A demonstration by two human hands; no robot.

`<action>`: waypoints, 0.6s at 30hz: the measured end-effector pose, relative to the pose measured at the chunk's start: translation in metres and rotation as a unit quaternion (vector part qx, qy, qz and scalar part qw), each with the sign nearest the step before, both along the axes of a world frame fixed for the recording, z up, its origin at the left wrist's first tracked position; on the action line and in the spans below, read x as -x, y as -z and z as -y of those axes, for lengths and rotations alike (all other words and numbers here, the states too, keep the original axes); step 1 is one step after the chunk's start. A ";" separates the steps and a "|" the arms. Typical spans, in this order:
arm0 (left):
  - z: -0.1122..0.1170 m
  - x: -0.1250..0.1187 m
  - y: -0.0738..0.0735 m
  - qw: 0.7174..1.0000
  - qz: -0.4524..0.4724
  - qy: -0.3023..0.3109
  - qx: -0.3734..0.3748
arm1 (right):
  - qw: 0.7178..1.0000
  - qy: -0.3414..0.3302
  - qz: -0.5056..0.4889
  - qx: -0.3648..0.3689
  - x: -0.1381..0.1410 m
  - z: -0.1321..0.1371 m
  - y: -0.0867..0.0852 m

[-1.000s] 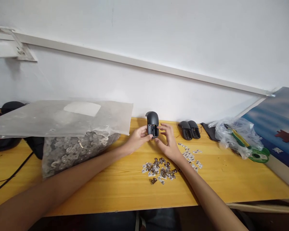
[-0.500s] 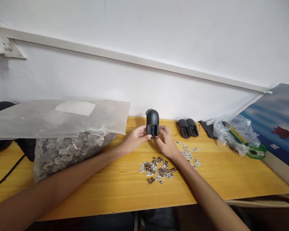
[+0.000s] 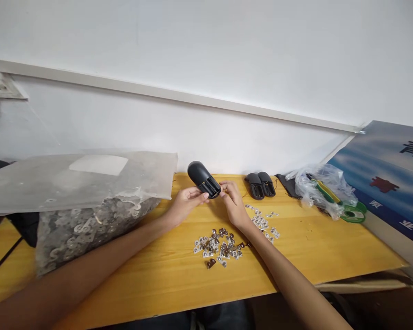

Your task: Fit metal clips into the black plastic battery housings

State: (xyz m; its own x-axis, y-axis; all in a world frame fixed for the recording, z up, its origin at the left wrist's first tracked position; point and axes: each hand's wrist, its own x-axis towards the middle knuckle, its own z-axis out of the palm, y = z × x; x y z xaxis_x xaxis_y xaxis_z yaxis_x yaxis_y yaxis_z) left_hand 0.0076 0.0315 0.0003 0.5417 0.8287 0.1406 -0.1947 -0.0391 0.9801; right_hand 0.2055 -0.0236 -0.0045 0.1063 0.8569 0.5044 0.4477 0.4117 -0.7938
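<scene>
My left hand [image 3: 185, 203] grips the lower end of a black plastic housing [image 3: 202, 178], which is tilted to the left above the yellow wooden table [image 3: 165, 270]. My right hand [image 3: 231, 198] has its fingers pinched against the open end of the housing; whether they hold anything small I cannot make out. A pile of small metal clips [image 3: 217, 245] lies on the table just in front of my hands. A second scatter of clips [image 3: 262, 220] lies to the right of my right wrist.
A large clear plastic bag full of metal clips [image 3: 86, 220] sits at the left. Two more black housings [image 3: 259, 184] lie at the back against the wall. A crumpled plastic bag [image 3: 319, 188] with a green solder reel [image 3: 353, 211] lies at the right, beside a blue board [image 3: 385, 178].
The black housing has gone from upright to tilted left in my hands. My right fingers have closed in on its open end. The view has shifted slightly right.
</scene>
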 end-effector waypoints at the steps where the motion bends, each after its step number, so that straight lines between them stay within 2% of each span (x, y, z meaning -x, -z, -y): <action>1: 0.000 0.000 0.000 1.000 0.006 -0.007 -0.005 | 1.000 -0.008 -0.010 0.006 0.003 0.000 0.001; 7: 0.002 -0.002 0.003 0.999 0.021 -0.017 -0.019 | 0.998 -0.030 -0.050 0.038 0.020 -0.003 0.012; 12: 0.003 -0.003 0.005 0.999 0.027 -0.031 -0.021 | 0.996 -0.047 -0.068 0.027 0.022 -0.005 0.016; 18: 0.002 -0.002 0.005 0.999 0.028 -0.001 -0.036 | 0.996 -0.053 -0.067 0.016 0.023 -0.001 0.015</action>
